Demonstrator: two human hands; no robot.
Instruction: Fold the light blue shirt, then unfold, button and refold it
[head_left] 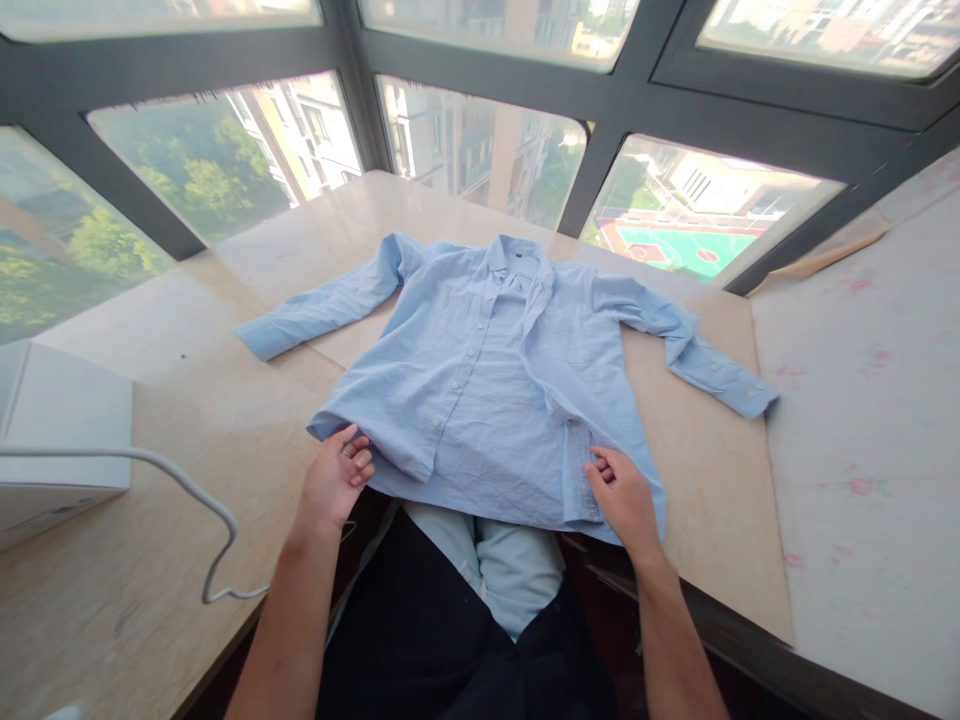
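A light blue button-up shirt (pixel 495 370) lies spread front-up on a pale wooden tabletop (pixel 225 400), collar toward the windows, both sleeves stretched out sideways, front unbuttoned. My left hand (pixel 337 478) is closed on the shirt's lower left hem, fingers curled under the fabric. My right hand (pixel 619 490) pinches the lower right front edge near the hem. The hem hangs slightly over the table's near edge, above my lap.
A white box-like appliance (pixel 60 440) sits at the left with a white cable (pixel 195 500) looping across the table. A pale patterned surface (pixel 862 430) adjoins on the right. Dark-framed windows (pixel 480 130) stand behind the table.
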